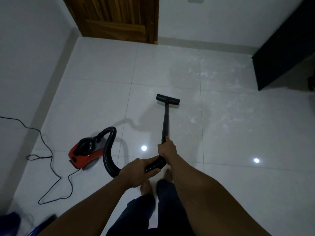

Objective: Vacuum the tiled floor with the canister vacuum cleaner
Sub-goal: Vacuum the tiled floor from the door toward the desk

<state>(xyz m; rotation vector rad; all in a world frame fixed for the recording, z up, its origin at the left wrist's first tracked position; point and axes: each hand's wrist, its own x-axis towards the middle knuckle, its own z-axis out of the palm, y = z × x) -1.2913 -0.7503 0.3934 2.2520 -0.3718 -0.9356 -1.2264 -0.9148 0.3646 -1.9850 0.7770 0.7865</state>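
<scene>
While the person stands barefoot on the tiled floor, both hands hold the cleaner close to the body. The left hand is wrapped round the ribbed hose where it bends up toward the wand. The right hand, a bit further out, is wrapped round the near end of the wand, so it is nearer the working end. The hose loops left and down to the red canister vacuum, which sits on the floor left of the hands, its power cord trailing toward the left wall. From the right hand the wand runs almost straight ahead and ends at the floor head, which lies flat on a tile with its long side going across. The white scraps lie to the right of the head and further on, so I think the next push should go forward and swing right. There is open tile that way. The black cabinet stands at the far right, and the wooden door closes off the far side.
</scene>
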